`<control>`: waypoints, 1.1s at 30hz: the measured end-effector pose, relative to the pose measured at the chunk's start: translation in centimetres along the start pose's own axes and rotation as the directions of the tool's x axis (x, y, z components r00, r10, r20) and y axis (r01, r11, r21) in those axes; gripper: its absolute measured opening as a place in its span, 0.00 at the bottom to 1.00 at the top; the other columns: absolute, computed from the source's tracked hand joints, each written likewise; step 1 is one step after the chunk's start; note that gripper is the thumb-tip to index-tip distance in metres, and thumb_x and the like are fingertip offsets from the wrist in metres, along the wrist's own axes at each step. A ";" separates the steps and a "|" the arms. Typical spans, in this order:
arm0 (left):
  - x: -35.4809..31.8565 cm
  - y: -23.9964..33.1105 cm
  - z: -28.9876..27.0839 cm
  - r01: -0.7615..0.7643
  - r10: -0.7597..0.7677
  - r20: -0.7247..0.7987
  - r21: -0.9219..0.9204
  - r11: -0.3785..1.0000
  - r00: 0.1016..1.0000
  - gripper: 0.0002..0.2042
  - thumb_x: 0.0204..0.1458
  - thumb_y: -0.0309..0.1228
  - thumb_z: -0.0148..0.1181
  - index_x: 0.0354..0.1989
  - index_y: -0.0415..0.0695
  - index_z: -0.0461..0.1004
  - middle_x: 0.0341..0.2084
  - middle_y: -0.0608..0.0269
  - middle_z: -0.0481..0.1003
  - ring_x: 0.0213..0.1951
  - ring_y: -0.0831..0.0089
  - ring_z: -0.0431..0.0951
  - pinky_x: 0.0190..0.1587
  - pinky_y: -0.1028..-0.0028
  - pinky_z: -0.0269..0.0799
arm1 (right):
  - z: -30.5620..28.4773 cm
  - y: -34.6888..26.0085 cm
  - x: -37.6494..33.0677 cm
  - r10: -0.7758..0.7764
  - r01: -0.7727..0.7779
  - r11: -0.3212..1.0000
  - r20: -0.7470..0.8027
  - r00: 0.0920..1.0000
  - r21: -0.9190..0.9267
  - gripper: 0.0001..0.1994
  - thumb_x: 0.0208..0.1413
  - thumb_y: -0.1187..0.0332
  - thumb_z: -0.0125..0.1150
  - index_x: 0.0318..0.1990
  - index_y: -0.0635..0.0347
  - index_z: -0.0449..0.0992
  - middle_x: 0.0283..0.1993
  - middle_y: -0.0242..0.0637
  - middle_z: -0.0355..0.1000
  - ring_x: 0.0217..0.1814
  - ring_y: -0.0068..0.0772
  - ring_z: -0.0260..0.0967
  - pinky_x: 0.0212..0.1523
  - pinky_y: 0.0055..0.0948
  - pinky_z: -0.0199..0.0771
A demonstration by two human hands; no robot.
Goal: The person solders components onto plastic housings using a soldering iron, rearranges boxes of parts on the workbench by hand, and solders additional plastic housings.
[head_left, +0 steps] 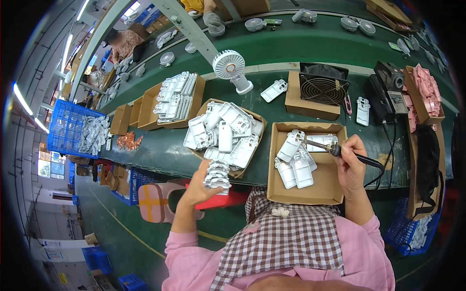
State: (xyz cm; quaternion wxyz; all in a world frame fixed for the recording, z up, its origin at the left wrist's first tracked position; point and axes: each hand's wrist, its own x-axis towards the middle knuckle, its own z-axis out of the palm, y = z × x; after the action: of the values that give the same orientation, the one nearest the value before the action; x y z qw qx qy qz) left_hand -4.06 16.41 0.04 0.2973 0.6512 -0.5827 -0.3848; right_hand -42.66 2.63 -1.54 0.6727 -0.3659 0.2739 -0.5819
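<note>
1. Left hand [201,182] closed around a short stack of white plastic shells [217,175], held just over the near edge of the counter [165,150].
2. Right hand [350,162] wrapped tight on the black handle of a soldering iron [335,149], tip aimed left into a small cardboard box [320,191].
3. Inside that box, a few flat white shells [295,167], lying loose toward its far left corner, right under the iron tip.
4. Just left of it, a second cardboard box [257,119] heaped with more white shells, touching the stack in the left hand at its near edge.
5. Farther left, a third open box [145,114] with white parts stood in rows.
6. Beyond the heaped box, a white handheld fan [230,68] lying on the counter, head pointing left.
7. Far right of the fan, a square black grille fan [323,87] resting on a brown box.
8. Right of that, a black box-shaped device [388,87] with a cable running toward the near edge.
9. At far left, a blue crate [63,126] packed with bagged grey parts.
10. Near the bottom, pink sleeves and a checked apron [286,242].
</note>
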 end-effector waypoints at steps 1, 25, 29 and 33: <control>-0.1 0.1 1.0 0.013 -0.014 -0.032 -0.035 0.999 0.999 0.35 0.32 0.23 0.70 0.54 0.38 0.62 0.44 0.54 0.68 0.45 0.63 0.72 0.51 0.69 0.67 | 0.1 0.0 0.0 -0.006 0.006 1.000 0.008 1.000 -0.005 0.09 0.53 0.69 0.60 0.30 0.57 0.64 0.23 0.26 0.63 0.18 0.11 0.53 0.18 0.12 0.49; 9.5 9.3 12.7 0.051 0.093 0.068 -0.982 0.182 0.993 0.29 0.44 0.21 0.58 0.58 0.38 0.61 0.48 0.45 0.71 0.47 0.52 0.75 0.40 0.60 0.78 | 0.7 -0.2 0.2 -0.219 0.223 0.975 -0.155 0.963 0.012 0.10 0.55 0.74 0.59 0.30 0.56 0.61 0.23 0.29 0.62 0.16 0.14 0.51 0.15 0.15 0.49; 10.6 9.5 14.8 0.096 -0.052 0.083 -0.943 0.320 0.995 0.22 0.44 0.24 0.62 0.51 0.36 0.67 0.42 0.54 0.74 0.43 0.64 0.77 0.45 0.67 0.75 | 1.2 -0.6 0.0 -0.246 0.244 0.969 -0.218 0.945 -0.035 0.11 0.56 0.74 0.58 0.30 0.56 0.60 0.22 0.30 0.61 0.16 0.15 0.52 0.14 0.15 0.51; 11.6 9.9 15.4 0.004 -0.047 -0.019 -0.901 0.435 0.999 0.24 0.45 0.21 0.63 0.51 0.40 0.62 0.40 0.58 0.73 0.41 0.69 0.76 0.46 0.69 0.73 | 1.3 -0.5 -0.3 -0.307 0.294 0.951 -0.179 0.935 -0.095 0.11 0.56 0.74 0.58 0.30 0.57 0.60 0.23 0.30 0.62 0.18 0.15 0.52 0.17 0.16 0.53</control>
State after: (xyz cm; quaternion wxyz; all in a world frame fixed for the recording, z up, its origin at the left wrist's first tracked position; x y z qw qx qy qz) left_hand -22.09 4.49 -1.58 0.6039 0.4100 -0.2729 -0.6267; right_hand -41.98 3.14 -0.40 0.5338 -0.3679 0.2973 -0.7010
